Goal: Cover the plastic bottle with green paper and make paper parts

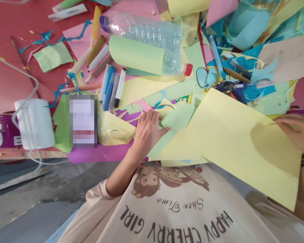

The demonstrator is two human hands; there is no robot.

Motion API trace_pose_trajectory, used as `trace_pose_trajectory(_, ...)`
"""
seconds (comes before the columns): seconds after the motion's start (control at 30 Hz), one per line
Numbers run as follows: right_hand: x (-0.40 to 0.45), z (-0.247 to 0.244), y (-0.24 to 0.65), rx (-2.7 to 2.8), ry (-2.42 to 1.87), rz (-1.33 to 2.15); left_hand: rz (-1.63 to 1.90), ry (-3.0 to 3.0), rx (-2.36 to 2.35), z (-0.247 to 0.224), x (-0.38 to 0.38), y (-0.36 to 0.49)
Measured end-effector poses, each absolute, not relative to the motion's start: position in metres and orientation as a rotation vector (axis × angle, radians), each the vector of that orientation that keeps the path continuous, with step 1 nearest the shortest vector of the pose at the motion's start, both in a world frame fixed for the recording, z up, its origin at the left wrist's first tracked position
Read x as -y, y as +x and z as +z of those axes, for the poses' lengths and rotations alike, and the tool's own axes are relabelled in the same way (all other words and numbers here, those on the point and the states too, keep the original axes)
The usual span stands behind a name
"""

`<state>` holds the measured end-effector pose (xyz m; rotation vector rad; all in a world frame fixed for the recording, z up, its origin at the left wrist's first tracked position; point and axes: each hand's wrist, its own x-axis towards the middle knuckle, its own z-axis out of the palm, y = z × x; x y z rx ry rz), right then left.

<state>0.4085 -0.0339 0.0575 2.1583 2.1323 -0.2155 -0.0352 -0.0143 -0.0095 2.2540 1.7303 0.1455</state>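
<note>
My right hand (295, 130) pinches the upper right edge of a large pale yellow sheet (243, 138), which slants down over the table's front edge toward my lap. My left hand (148, 131) rests on paper at the front of the table, its thumb spread from the fingers and its fingertips beside a light green sheet (178, 121). Part of that green sheet lies under the yellow one. What is beneath the left palm is hidden.
Behind lie a clear plastic bottle (144, 30), a rolled green sheet (136, 55), markers (120, 87), a glue gun (234, 88) and blue scraps. At left are a blurred-screen phone (83, 121) and a white device (35, 124) with cables.
</note>
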Motion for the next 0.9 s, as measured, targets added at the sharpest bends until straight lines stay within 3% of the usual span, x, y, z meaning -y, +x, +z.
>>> trace_pose_trajectory(0.1, 0.033, 0.047, 0.39, -2.261, 2.222, 0.353, 0.128, 2.24, -1.67, -0.006, 0.014, -0.033)
trace_pose_trajectory(0.17, 0.031, 0.042, 0.367, -2.281, 2.268, 0.461, 0.145, 2.227, -1.643, -0.005, 0.015, -0.032)
trace_pose_trajectory(0.33, 0.033, 0.028, 0.293, -2.575, 1.965, -0.039, 0.248, 2.082, -1.627, -0.005, 0.011, -0.037)
trace_pose_trajectory(0.57, 0.054, 0.003, 0.235, -2.666, 1.561, -0.448, 0.478, 1.881, -1.73, 0.011, -0.008, -0.083)
trace_pose_trajectory(0.8, 0.062, -0.01, 0.192, -2.766, 1.345, -0.683, 0.811, 2.448, -1.686, 0.031, -0.028, -0.1)
trace_pose_trajectory(0.9, 0.055, -0.009, 0.174, -2.8, 1.293, -0.826, 0.764, 2.745, -1.475, 0.035, -0.039, -0.084)
